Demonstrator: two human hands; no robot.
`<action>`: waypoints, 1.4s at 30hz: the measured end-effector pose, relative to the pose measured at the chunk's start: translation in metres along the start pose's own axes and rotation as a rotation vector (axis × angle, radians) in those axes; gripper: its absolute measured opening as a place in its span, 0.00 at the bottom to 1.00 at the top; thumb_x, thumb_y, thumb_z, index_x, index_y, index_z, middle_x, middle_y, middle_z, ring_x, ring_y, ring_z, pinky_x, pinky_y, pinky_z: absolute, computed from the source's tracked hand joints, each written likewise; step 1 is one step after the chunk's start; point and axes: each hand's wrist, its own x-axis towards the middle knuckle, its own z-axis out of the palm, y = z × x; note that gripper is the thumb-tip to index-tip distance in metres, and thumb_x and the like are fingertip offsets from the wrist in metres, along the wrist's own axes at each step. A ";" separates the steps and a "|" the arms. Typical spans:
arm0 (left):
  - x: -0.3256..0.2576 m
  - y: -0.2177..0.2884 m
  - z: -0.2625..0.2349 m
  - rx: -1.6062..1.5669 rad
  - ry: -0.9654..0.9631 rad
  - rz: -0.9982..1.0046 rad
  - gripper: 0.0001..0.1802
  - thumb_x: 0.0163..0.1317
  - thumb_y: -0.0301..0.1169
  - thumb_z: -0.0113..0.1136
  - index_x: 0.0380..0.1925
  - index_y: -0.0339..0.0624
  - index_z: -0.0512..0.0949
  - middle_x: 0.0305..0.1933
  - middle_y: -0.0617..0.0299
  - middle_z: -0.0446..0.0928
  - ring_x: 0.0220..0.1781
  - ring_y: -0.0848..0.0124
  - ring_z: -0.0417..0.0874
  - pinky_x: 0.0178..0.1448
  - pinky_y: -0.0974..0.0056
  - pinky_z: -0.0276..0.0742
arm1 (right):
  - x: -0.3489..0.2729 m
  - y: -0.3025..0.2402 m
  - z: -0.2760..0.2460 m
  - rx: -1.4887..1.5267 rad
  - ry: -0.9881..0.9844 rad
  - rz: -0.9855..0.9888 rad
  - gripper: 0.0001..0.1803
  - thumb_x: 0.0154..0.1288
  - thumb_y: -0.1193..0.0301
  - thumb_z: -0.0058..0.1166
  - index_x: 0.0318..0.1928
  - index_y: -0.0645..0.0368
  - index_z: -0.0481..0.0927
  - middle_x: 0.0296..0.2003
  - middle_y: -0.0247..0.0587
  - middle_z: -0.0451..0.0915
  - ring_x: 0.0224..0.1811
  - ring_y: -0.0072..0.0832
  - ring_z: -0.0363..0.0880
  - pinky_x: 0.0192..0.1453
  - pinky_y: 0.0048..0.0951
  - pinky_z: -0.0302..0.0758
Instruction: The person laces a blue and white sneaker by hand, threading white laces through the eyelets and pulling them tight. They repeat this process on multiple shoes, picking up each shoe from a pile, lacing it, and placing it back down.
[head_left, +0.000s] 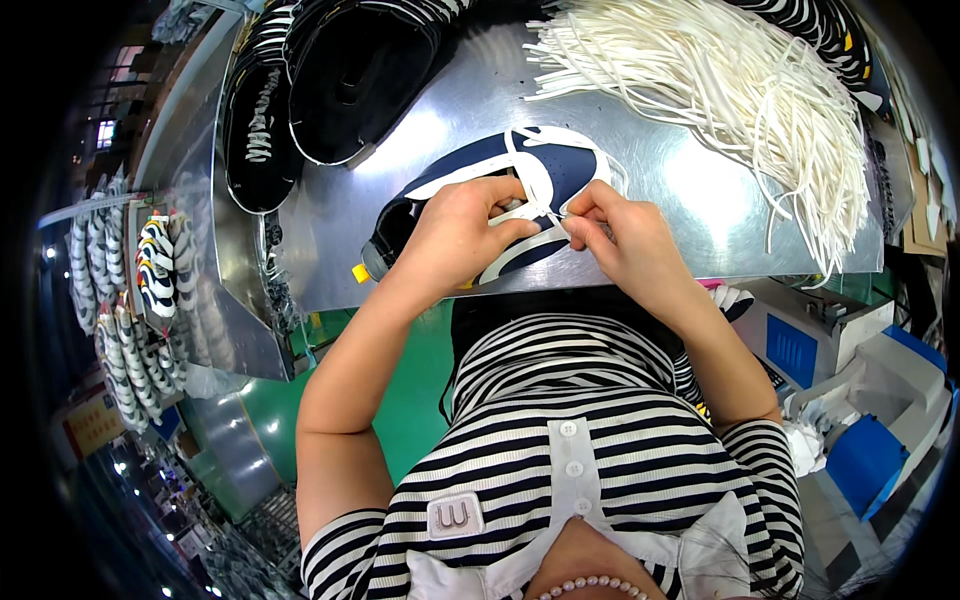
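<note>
Lacing goes best with left hand (455,235) steadying the navy shoe (495,205) while right hand (625,235) fingers, pinched shut on the white lace (543,207), pull it taut.

A single head-worn fisheye view looks steeply down from above the person's own striped shirt front (600,440) onto the shiny metal worktable (690,190), close to it. The forearms rise from the lower edge, and straight edges bow toward the dark round rim.

Glossy brushed-metal table (690,190), matt cloth laces (740,90)
</note>
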 end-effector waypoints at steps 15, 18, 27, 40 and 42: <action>-0.041 -0.004 0.007 0.572 0.271 0.514 0.14 0.48 0.26 0.61 0.38 0.41 0.81 0.25 0.64 0.70 0.25 0.68 0.76 0.29 0.64 0.72 | -0.031 -0.032 -0.064 -0.015 -0.170 0.253 0.08 0.67 0.72 0.57 0.45 0.60 0.77 0.25 0.35 0.80 0.31 0.24 0.81 0.38 0.28 0.76; -0.044 0.002 0.010 0.582 0.301 0.608 0.14 0.47 0.26 0.61 0.38 0.41 0.81 0.26 0.65 0.70 0.26 0.72 0.77 0.28 0.67 0.72 | -0.003 -0.023 -0.075 0.051 0.268 -0.048 0.14 0.63 0.70 0.64 0.45 0.60 0.75 0.34 0.32 0.78 0.36 0.19 0.75 0.38 0.22 0.74; -0.033 -0.023 -0.016 -0.588 -0.371 -0.416 0.23 0.70 0.46 0.57 0.50 0.35 0.81 0.46 0.57 0.83 0.50 0.67 0.80 0.56 0.62 0.74 | 0.019 -0.011 -0.016 0.241 0.157 0.048 0.26 0.56 0.69 0.72 0.50 0.58 0.70 0.37 0.35 0.79 0.39 0.21 0.77 0.43 0.23 0.73; -0.018 -0.037 0.004 -0.223 -0.150 -0.175 0.10 0.59 0.33 0.64 0.36 0.40 0.82 0.33 0.64 0.81 0.37 0.74 0.80 0.47 0.69 0.75 | 0.011 -0.022 -0.006 0.198 0.260 0.255 0.23 0.60 0.68 0.69 0.49 0.60 0.70 0.39 0.41 0.80 0.38 0.21 0.77 0.42 0.23 0.75; -0.024 -0.033 0.004 -0.434 -0.137 -0.102 0.09 0.56 0.33 0.64 0.36 0.42 0.83 0.32 0.58 0.83 0.35 0.67 0.83 0.44 0.65 0.77 | 0.010 -0.015 -0.006 0.245 0.265 0.240 0.23 0.60 0.68 0.69 0.49 0.60 0.70 0.38 0.40 0.80 0.37 0.21 0.77 0.42 0.23 0.75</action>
